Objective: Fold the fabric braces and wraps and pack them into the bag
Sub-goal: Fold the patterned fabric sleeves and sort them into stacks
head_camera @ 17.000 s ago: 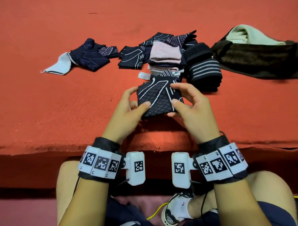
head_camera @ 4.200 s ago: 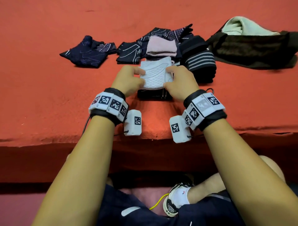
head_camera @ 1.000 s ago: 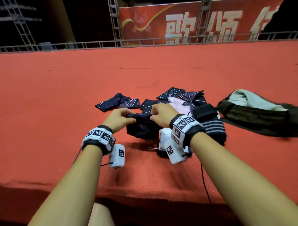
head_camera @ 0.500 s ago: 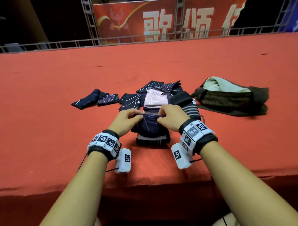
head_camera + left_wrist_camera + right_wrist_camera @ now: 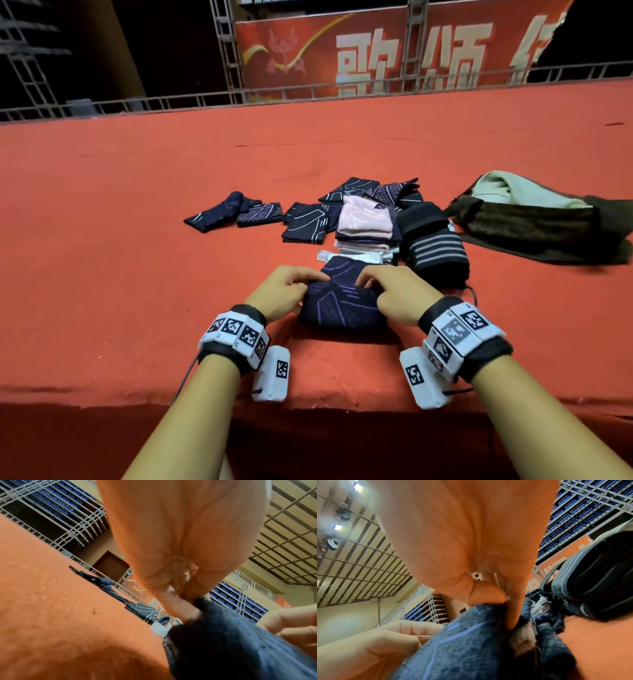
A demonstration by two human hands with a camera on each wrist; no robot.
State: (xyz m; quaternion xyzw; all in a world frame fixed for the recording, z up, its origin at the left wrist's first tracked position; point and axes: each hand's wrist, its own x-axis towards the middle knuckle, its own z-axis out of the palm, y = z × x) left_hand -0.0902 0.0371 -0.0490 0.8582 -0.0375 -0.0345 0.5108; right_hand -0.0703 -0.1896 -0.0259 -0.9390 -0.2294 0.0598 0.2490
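Head view. A person sits at a raised platform covered in red carpet (image 5: 137, 240). The left hand (image 5: 279, 291) and right hand (image 5: 394, 294) each pinch one side of a navy brace (image 5: 342, 305) with purple lines, which lies on the carpet near the platform's front edge, directly before the body. Gripping both sides at once probably keeps the fold square while it is pressed flat. The brace's long axis cannot be told with confidence; its folded top edge runs left to right between the two hands. Behind it stand a stack of pink folded pieces (image 5: 364, 219), a black striped wrap (image 5: 435, 253) and several dark patterned braces (image 5: 305, 222), grouped near one another, presumably to be packed together. The olive bag (image 5: 534, 226) lies well apart to the right, mouth open, a pale cloth (image 5: 513, 188) showing inside.

Left wrist view. The left hand's fingers (image 5: 178, 605) and thumb close on the upper left corner of the brace (image 5: 231, 642); the fabric slopes down toward the camera. The right hand (image 5: 291, 626) appears at the frame edge.

Right wrist view. The right hand's thumb and forefinger (image 5: 513, 609) nip a fold of the brace (image 5: 462, 642), the fingertip tucked into the crease. The striped wrap (image 5: 599, 577) lies just beside, to the right.
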